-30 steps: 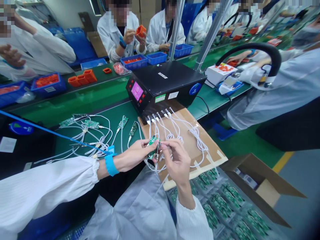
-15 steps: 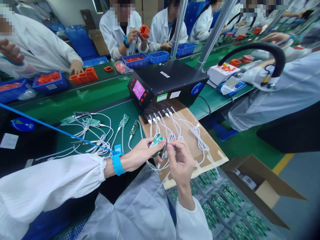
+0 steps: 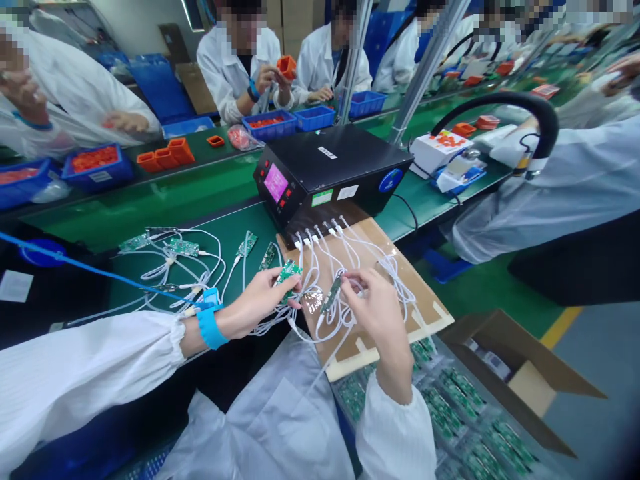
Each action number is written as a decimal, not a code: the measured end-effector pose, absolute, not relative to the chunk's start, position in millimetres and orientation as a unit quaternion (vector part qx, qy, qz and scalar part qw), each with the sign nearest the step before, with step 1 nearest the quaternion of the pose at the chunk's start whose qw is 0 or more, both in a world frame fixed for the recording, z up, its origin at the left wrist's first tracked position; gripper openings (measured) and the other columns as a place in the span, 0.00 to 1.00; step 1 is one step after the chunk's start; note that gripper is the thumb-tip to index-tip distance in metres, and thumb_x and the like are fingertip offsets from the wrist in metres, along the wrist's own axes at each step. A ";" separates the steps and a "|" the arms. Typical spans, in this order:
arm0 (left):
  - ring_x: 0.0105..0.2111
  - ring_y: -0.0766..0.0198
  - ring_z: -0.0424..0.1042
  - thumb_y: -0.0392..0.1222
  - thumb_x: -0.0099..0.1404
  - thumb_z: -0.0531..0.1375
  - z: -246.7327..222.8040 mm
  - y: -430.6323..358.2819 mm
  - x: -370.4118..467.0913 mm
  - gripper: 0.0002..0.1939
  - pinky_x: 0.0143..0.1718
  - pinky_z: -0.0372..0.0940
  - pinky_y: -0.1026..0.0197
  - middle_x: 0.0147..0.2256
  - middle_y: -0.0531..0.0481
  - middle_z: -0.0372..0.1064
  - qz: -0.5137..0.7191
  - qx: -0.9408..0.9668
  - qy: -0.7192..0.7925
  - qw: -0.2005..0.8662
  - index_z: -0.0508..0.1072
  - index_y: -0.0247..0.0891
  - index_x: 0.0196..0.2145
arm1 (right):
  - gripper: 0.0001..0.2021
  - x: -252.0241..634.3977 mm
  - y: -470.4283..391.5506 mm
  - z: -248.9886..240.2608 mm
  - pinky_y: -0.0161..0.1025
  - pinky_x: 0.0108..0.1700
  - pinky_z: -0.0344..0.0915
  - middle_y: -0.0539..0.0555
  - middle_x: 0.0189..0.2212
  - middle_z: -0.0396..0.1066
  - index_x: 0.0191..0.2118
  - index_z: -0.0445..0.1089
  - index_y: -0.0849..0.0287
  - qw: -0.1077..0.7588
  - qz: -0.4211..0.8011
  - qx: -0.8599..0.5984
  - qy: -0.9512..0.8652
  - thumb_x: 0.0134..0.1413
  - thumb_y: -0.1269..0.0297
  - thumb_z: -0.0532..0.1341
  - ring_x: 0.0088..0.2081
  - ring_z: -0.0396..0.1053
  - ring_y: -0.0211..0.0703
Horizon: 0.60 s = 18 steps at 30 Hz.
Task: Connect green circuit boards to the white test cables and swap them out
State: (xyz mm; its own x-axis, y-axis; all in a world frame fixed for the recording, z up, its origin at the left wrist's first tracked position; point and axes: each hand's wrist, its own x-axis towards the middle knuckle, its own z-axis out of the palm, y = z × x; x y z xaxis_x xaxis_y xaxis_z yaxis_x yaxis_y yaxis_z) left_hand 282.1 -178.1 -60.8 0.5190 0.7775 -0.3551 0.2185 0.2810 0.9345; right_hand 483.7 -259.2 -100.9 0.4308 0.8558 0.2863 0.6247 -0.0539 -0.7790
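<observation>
My left hand (image 3: 263,301), with a blue wrist strap (image 3: 212,325), grips a green circuit board (image 3: 289,272) between thumb and fingers. My right hand (image 3: 376,303) pinches the upper end of a narrow circuit board (image 3: 331,295) over the cardboard sheet (image 3: 345,348). A white cable (image 3: 320,325) is plugged into that board's lower end. Behind the hands stands a black test box (image 3: 335,157) with a lit pink screen (image 3: 275,182). Several white cables run from its front edge and lie coiled on the cardboard.
Several wired boards (image 3: 184,247) lie among tangled cables on the green bench at left. Trays of boards (image 3: 445,407) sit below the cardboard at right, beside an open carton (image 3: 525,387). Across the belt, people in white coats handle orange parts near blue bins (image 3: 97,167).
My hands have moved apart: the left, holding its board, went left, and the right went right. The narrow board with its cable is now away from the left hand, in my right fingers.
</observation>
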 end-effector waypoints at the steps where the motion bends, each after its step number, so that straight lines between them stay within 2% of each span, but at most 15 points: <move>1: 0.32 0.64 0.72 0.57 0.64 0.66 -61.0 -177.9 279.0 0.19 0.37 0.68 0.60 0.36 0.49 0.70 0.201 0.563 0.446 0.666 0.73 0.35 0.33 | 0.07 487.6 -256.3 -103.8 0.40 0.37 0.67 0.54 0.31 0.77 0.34 0.76 0.59 0.435 0.141 -0.720 -0.523 0.55 0.66 0.60 0.31 0.74 0.42; 5: 0.32 0.64 0.75 0.57 0.65 0.64 -58.7 -177.6 270.8 0.20 0.41 0.65 0.59 0.37 0.50 0.70 0.167 0.567 0.465 0.659 0.72 0.35 0.34 | 0.09 492.8 -245.0 -115.6 0.40 0.34 0.64 0.55 0.28 0.77 0.33 0.77 0.59 0.370 0.132 -0.748 -0.534 0.55 0.69 0.58 0.29 0.74 0.44; 10: 0.31 0.64 0.75 0.57 0.65 0.64 -55.1 -177.0 268.0 0.20 0.41 0.63 0.58 0.37 0.51 0.69 0.159 0.560 0.474 0.660 0.71 0.35 0.35 | 0.09 487.0 -234.3 -121.4 0.43 0.38 0.65 0.58 0.33 0.78 0.37 0.78 0.59 0.333 0.117 -0.755 -0.553 0.61 0.68 0.59 0.35 0.75 0.49; 13: 0.31 0.64 0.74 0.58 0.65 0.64 -57.1 -176.5 266.0 0.21 0.42 0.63 0.58 0.38 0.51 0.70 0.156 0.556 0.474 0.665 0.71 0.34 0.36 | 0.09 480.5 -242.7 -113.3 0.45 0.41 0.66 0.59 0.37 0.76 0.44 0.76 0.59 0.346 0.094 -0.747 -0.560 0.66 0.64 0.59 0.38 0.74 0.50; 15: 0.31 0.65 0.73 0.57 0.64 0.65 -59.5 -175.9 264.1 0.21 0.42 0.64 0.57 0.38 0.50 0.70 0.159 0.544 0.474 0.673 0.71 0.34 0.37 | 0.10 468.8 -258.0 -104.7 0.45 0.41 0.66 0.60 0.40 0.74 0.47 0.74 0.60 0.377 0.016 -0.751 -0.542 0.69 0.61 0.58 0.41 0.73 0.51; 18: 0.33 0.64 0.72 0.56 0.64 0.65 -61.3 -174.8 262.5 0.20 0.43 0.65 0.57 0.38 0.48 0.73 0.170 0.531 0.472 0.683 0.73 0.34 0.37 | 0.08 434.9 -289.0 -100.7 0.41 0.37 0.65 0.57 0.35 0.71 0.43 0.71 0.59 0.413 -0.075 -0.726 -0.545 0.71 0.63 0.56 0.36 0.72 0.46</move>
State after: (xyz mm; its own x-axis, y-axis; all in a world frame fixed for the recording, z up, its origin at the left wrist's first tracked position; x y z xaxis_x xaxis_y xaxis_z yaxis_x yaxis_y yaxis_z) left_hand 262.5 -174.8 -61.3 0.4960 0.7340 -0.4639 0.2694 0.3778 0.8858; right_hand 434.9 -289.0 -100.7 0.3956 0.7287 0.5591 0.8531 -0.0661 -0.5175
